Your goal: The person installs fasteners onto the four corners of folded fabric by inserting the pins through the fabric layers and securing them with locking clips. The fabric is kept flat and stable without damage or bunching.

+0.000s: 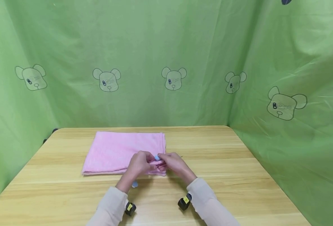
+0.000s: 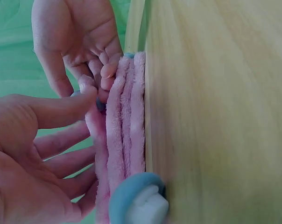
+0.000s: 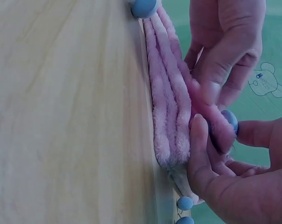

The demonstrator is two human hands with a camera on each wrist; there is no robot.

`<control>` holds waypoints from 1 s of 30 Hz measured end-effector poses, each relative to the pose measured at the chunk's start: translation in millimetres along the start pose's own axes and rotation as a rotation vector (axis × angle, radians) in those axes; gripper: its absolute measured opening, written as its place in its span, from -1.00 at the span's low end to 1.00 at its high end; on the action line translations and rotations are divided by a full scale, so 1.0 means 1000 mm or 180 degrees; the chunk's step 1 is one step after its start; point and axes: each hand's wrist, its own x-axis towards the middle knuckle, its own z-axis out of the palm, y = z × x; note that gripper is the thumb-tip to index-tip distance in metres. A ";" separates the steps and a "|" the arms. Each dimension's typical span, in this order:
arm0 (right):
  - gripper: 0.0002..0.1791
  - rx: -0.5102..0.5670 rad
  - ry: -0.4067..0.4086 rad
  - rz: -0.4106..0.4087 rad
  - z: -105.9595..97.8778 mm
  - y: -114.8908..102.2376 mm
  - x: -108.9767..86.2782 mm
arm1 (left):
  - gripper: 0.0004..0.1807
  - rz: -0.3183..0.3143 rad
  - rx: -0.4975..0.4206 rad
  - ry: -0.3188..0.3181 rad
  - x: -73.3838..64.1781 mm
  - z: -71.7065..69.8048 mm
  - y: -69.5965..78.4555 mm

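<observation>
A folded pink plush towel (image 1: 121,147) lies on the table. My left hand (image 1: 140,161) pinches the top layer at its near right corner, thumb above and fingers beneath, plain in the left wrist view. At that same corner my right hand (image 1: 175,162) pinches a blue round-capped fastener (image 3: 230,120), a fingertip pressing the cap against the upper side of the raised layer. Its other fingers reach under this layer. Beneath, several lower towel layers (image 3: 166,102) lie stacked. The underside of the fastener is partly hidden by the towel and fingers.
A mushroom-shaped blue piece with a white stem (image 2: 136,200) lies on the table (image 1: 228,188) just in front of the towel. Two more blue round caps (image 3: 184,203) show past the towel's right end. Green curtains (image 1: 144,56) with bear faces enclose the back and sides.
</observation>
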 end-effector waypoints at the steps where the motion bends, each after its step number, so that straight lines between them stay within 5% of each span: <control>1: -0.55 -0.0016 0.0011 0.0010 0.000 0.000 0.000 | -0.80 0.0014 0.0098 0.0009 0.000 0.000 0.000; 6: -0.54 -0.0070 0.0031 0.0017 0.000 0.000 0.000 | -0.93 0.0132 0.0316 0.0161 -0.001 0.000 -0.003; 16: -0.45 0.0141 -0.0019 0.0078 0.002 0.000 0.004 | -0.94 0.0194 -0.0089 0.0460 0.004 -0.005 -0.010; 30: -0.47 0.0120 -0.0037 0.0178 0.002 -0.001 0.004 | -0.74 -0.0385 -0.0764 0.0782 0.010 -0.031 -0.021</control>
